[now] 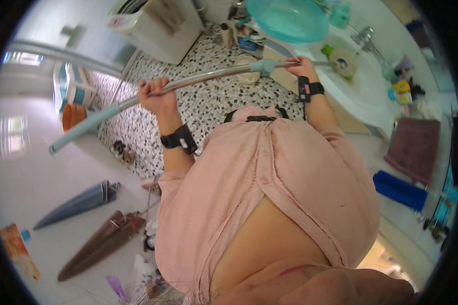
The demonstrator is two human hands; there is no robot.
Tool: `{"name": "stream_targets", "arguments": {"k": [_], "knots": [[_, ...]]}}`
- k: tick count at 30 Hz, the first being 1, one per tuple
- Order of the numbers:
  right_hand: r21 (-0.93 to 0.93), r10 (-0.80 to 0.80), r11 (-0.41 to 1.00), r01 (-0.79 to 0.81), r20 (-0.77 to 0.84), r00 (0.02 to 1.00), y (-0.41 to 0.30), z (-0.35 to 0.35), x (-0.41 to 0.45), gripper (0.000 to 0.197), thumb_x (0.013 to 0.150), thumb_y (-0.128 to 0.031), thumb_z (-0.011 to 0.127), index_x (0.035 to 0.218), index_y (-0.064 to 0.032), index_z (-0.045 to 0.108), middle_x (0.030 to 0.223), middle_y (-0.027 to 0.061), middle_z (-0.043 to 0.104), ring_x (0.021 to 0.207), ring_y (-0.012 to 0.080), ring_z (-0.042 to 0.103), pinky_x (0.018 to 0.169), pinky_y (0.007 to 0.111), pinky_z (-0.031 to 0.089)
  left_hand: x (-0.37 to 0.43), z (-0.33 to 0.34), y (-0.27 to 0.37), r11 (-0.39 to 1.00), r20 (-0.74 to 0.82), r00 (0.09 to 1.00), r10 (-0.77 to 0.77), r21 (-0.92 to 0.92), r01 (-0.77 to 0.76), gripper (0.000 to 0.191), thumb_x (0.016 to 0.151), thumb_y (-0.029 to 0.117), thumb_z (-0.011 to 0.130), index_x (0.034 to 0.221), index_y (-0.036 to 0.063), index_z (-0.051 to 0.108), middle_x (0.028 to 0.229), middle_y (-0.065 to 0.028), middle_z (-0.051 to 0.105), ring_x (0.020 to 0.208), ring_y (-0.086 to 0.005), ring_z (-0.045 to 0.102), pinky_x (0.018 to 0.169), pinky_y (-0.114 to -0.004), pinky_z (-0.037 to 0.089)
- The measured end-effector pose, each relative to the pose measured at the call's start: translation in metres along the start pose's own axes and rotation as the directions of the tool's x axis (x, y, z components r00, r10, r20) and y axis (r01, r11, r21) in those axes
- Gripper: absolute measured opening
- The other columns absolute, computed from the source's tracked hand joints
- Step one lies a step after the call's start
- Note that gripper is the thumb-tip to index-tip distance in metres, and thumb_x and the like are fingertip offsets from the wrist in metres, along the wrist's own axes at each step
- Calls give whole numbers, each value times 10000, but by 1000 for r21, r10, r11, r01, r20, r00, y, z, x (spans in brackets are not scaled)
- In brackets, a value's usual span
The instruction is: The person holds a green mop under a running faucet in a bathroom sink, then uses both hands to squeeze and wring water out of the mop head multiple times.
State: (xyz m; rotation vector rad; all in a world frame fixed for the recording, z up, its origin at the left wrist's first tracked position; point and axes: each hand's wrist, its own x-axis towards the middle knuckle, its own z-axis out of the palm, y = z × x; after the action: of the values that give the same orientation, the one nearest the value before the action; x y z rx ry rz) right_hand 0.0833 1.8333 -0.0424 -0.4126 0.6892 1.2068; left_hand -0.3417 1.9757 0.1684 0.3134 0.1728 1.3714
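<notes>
A metal pole with pale green plastic parts (210, 76) spans the view from left to upper right. My left hand (158, 95) is closed round its metal tube beside the long green grip. My right hand (301, 66) holds the thinner metal part, just past the green joint. At the pole's right end, a round, pale head (342, 63) lies in or over the white washbasin (360, 89), with something leafy green beside it. Each wrist wears a black strap with a small box.
A turquoise plastic basin (290, 19) stands at the washbasin's far end. A white washing machine (164, 42) is at upper left on the pebbled floor (210, 49). An orange bucket (74, 116) stands at left. Folded umbrellas (99, 244) hang lower left; towels (414, 148) hang at right.
</notes>
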Motion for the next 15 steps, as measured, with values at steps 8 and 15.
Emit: {"name": "stream_targets", "arguments": {"k": [8,15], "knots": [[-37,-200,979,203,56,978,57,55,-59,141,804,-80,354,674,-40,318,601,99,398,565,230,423,668,434,390,1,-1,41,985,242,966,95,-162,-56,112,619,60,469,716,99,512,440,32,320,385,-82,300,474,-239,271],[121,-256,958,258,-36,966,57,51,-67,188,771,-181,414,612,-106,349,438,24,352,381,194,370,531,441,400,-10,-7,27,994,366,931,15,-107,26,114,684,64,480,792,91,505,462,33,306,412,-84,302,494,-244,256]]}}
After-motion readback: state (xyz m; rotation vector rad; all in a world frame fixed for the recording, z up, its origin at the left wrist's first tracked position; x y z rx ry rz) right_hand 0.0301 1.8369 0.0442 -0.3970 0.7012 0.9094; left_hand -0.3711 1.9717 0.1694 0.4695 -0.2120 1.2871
